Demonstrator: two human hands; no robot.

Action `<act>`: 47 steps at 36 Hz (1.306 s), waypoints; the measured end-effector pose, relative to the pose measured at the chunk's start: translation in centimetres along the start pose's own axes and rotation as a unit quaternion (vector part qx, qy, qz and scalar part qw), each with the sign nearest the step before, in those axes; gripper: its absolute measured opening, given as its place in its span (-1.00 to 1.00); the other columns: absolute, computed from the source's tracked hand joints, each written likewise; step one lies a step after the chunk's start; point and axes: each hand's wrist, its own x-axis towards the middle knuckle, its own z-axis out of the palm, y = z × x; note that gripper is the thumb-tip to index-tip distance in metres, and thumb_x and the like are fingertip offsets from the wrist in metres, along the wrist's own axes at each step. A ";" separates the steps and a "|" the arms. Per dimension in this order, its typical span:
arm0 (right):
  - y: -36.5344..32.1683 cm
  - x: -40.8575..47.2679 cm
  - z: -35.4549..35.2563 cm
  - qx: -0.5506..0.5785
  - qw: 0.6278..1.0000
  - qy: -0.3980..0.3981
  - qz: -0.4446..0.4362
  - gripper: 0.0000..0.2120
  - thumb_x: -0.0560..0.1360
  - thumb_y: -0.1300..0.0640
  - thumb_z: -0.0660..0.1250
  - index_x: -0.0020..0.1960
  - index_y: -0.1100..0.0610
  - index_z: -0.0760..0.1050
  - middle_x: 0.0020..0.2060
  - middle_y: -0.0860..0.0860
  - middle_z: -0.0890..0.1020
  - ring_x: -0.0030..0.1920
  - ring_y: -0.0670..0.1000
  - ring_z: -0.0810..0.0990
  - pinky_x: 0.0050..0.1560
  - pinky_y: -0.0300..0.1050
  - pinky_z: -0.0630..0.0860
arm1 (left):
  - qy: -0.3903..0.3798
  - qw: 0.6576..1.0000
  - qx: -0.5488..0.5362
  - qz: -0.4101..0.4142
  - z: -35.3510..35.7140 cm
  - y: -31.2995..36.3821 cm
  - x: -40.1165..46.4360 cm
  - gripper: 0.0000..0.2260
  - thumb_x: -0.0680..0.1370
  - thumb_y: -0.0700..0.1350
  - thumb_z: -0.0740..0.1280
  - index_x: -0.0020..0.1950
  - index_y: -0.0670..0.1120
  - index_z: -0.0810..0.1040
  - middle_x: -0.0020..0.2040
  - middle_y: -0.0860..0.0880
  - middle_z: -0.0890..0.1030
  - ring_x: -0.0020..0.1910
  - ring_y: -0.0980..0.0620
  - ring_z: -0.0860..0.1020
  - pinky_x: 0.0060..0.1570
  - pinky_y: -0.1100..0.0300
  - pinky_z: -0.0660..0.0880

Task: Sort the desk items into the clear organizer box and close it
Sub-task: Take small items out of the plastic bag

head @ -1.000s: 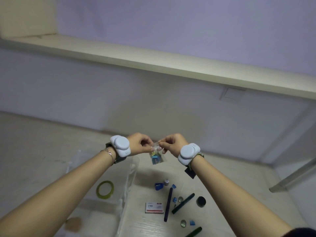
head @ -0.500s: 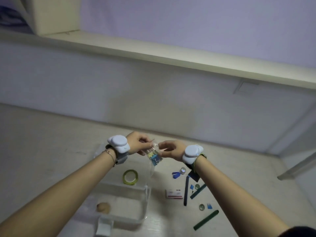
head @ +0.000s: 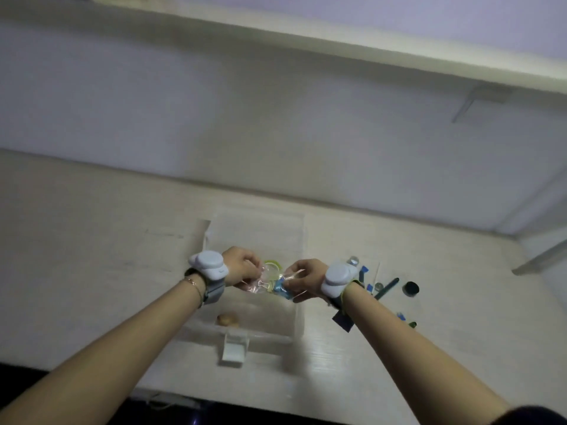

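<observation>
Clear plastic bag (head: 277, 282) of clips held over open organizer box (head: 293, 328); my left hand (head: 242, 266) and right hand (head: 303, 279) both pinch its mouth, fingers clenched on film. Step, I judge: bag opening. Next: tip clips into box. Pens (head: 387, 288) wait on bench (head: 92, 240), right.

Showing pale grey on both wrist bands (head: 209, 265) — clear plastic on the small bag (head: 273, 282), blue and yellow inside; dark green on the pens (head: 387, 288), black on the round cap (head: 410, 288).
</observation>
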 end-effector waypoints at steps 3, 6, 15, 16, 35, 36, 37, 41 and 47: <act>1.4 0.3 1.2 -0.011 0.999 0.030 0.012 -0.86 0.45 0.30 0.40 -0.12 0.18 0.45 -0.30 0.11 0.59 -0.50 -0.11 0.62 -0.41 -0.21 0.63 | -0.013 0.999 0.017 -0.024 0.4 -1.7 0.0 -0.83 0.48 -0.41 0.31 -0.22 -0.17 0.52 -0.41 -0.15 0.52 -0.53 0.06 0.51 -0.50 0.30 0.55; 2.8 0.3 2.5 -0.038 0.997 0.061 0.017 -0.87 0.44 0.30 0.41 -0.11 0.21 0.45 -0.33 0.13 0.58 -0.48 -0.07 0.58 -0.43 -0.20 0.60 | -0.026 0.999 0.024 -0.035 1.1 -3.3 0.1 -0.86 0.48 -0.39 0.32 -0.20 -0.18 0.54 -0.39 -0.16 0.54 -0.47 0.00 0.50 -0.47 0.29 0.56; 5.1 1.0 4.8 -0.215 0.965 0.150 0.015 -0.71 0.48 0.07 0.37 0.15 0.17 0.50 0.02 0.14 0.67 0.01 0.13 0.65 -0.09 -0.23 0.47 | -0.031 0.995 0.077 -0.064 3.5 -6.4 2.0 -0.81 0.51 -0.38 0.22 -0.19 -0.16 0.54 -0.41 -0.13 0.56 -0.50 0.04 0.54 -0.44 0.25 0.52; 5.5 1.0 5.0 -0.228 0.962 0.148 0.011 -0.71 0.49 0.07 0.35 0.16 0.17 0.50 0.02 0.15 0.66 0.02 0.12 0.64 -0.11 -0.26 0.44 | -0.033 0.994 0.082 -0.067 3.9 -6.9 2.3 -0.80 0.51 -0.38 0.21 -0.19 -0.16 0.54 -0.41 -0.13 0.55 -0.51 0.04 0.53 -0.43 0.24 0.51; 3.4 4.3 5.1 -0.440 0.893 0.004 0.094 -0.84 0.54 0.30 0.21 -0.15 0.34 0.50 -0.15 0.27 0.52 -0.11 0.03 0.41 -0.11 -0.21 0.30 | -0.101 0.975 0.178 -0.084 5.5 -9.8 5.6 -0.72 0.47 -0.31 0.19 -0.35 -0.05 0.57 -0.66 0.07 0.53 -0.70 0.16 0.46 -0.55 0.35 0.46; 3.1 4.5 5.1 -0.447 0.888 -0.007 0.103 -0.82 0.56 0.28 0.20 -0.20 0.29 0.46 -0.22 0.24 0.46 -0.09 0.02 0.38 -0.11 -0.22 0.26 | -0.104 0.974 0.182 -0.087 5.6 -9.8 5.7 -0.74 0.47 -0.30 0.20 -0.31 -0.08 0.59 -0.66 0.07 0.53 -0.68 0.14 0.47 -0.50 0.32 0.49; 3.0 4.6 5.0 -0.449 0.887 -0.011 0.110 -0.80 0.57 0.27 0.19 -0.19 0.30 0.48 -0.23 0.23 0.44 -0.08 0.01 0.37 -0.11 -0.23 0.26 | -0.109 0.972 0.187 -0.089 5.6 -9.7 5.8 -0.76 0.48 -0.30 0.20 -0.25 -0.10 0.62 -0.66 0.06 0.52 -0.65 0.11 0.49 -0.42 0.28 0.53; 3.1 4.4 4.7 -0.435 0.893 -0.007 0.113 -0.72 0.56 0.25 0.18 0.18 0.36 0.53 0.16 0.22 0.60 0.13 0.01 0.56 0.18 -0.23 0.45 | -0.127 0.967 0.204 -0.089 5.9 -9.1 5.8 -0.74 0.51 -0.32 0.17 -0.02 -0.24 0.65 -0.66 0.06 0.50 -0.64 0.10 0.49 -0.43 0.30 0.53; 3.2 4.2 3.9 -0.382 0.918 -0.031 0.104 -0.74 0.52 0.25 0.30 0.18 0.26 0.57 0.14 0.14 0.65 0.14 0.07 0.63 0.20 -0.15 0.53 | -0.151 0.955 0.242 -0.077 6.5 -8.5 5.9 -0.71 0.52 -0.30 0.16 0.08 -0.18 0.64 -0.20 -0.16 0.64 -0.33 -0.04 0.54 -0.26 0.24 0.55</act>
